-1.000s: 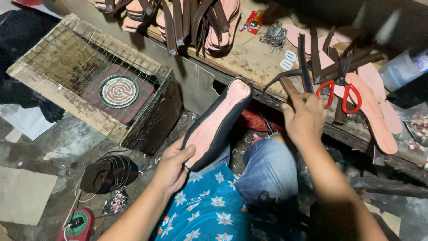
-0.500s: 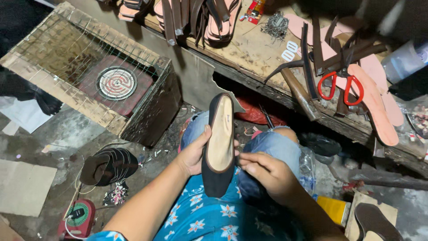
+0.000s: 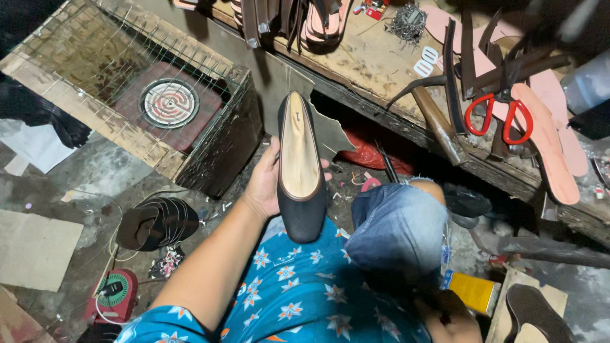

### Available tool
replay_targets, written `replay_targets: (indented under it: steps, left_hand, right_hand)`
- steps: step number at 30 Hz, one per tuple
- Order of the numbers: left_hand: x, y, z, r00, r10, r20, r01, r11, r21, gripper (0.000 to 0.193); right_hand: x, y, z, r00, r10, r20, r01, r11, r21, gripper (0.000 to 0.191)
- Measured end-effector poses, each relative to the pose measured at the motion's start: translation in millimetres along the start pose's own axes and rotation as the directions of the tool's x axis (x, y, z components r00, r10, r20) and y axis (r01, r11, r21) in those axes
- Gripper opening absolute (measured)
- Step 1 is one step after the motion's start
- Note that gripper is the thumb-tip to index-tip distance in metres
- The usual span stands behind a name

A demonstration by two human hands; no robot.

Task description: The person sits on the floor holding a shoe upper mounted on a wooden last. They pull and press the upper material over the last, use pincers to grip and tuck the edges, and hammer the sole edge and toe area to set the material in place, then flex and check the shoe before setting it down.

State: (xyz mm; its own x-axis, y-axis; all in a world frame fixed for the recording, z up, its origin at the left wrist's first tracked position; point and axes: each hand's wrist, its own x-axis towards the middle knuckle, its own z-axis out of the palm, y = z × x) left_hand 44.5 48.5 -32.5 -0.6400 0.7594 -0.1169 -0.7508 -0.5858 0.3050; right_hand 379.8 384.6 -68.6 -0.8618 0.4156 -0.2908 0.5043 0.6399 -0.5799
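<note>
A gritty concrete floor spreads below a worn wooden counter. At far left sits a wire-meshed wooden box with a round coil heater inside, and a stack of dark soles lies below it. The left hand wraps around a black flat shoe with a smooth tan lining, holding it toe down above the lap. Red-handled scissors rest among pink insoles. The right hand hangs low in shadow; I cannot tell its grip.

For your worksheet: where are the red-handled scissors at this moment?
In the head view, the red-handled scissors lie at upper right on the wooden workbench, among dark straps and beside pink insoles.
</note>
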Motion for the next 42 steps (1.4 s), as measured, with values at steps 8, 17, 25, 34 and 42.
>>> replay_targets:
  steps: [8, 17, 25, 34, 42]
  left_hand:
    - [2, -6, 11, 0.999, 0.016, -0.037, -0.021, 0.992, -0.125, 0.076]
    - [5, -4, 14, 0.993, -0.009, -0.120, -0.016, 0.978, -0.207, 0.080]
    - [5, 3, 8, 0.990, 0.027, -0.138, -0.054, 0.979, -0.195, 0.078]
    - [4, 4, 1, 0.965, -0.009, -0.261, -0.061, 0.964, -0.257, 0.083]
    - [-3, -1, 1, 0.989, 0.111, -0.102, -0.128, 0.975, -0.180, 0.072]
  right_hand:
    - [-21, -17, -4, 0.953, 0.022, -0.301, 0.006, 0.996, 0.092, 0.033]
    - [3, -17, -2, 0.962, -0.218, -0.162, 0.226, 0.974, 0.032, 0.028]
    - [9, -21, 8, 0.935, -0.109, -0.338, 0.087, 0.993, -0.078, 0.024]
    - [18, -13, -8, 0.995, 0.010, -0.100, -0.017, 0.997, -0.073, 0.039]
    - [32, -17, -17, 0.996, -0.085, 0.035, 0.089, 0.983, -0.158, 0.054]
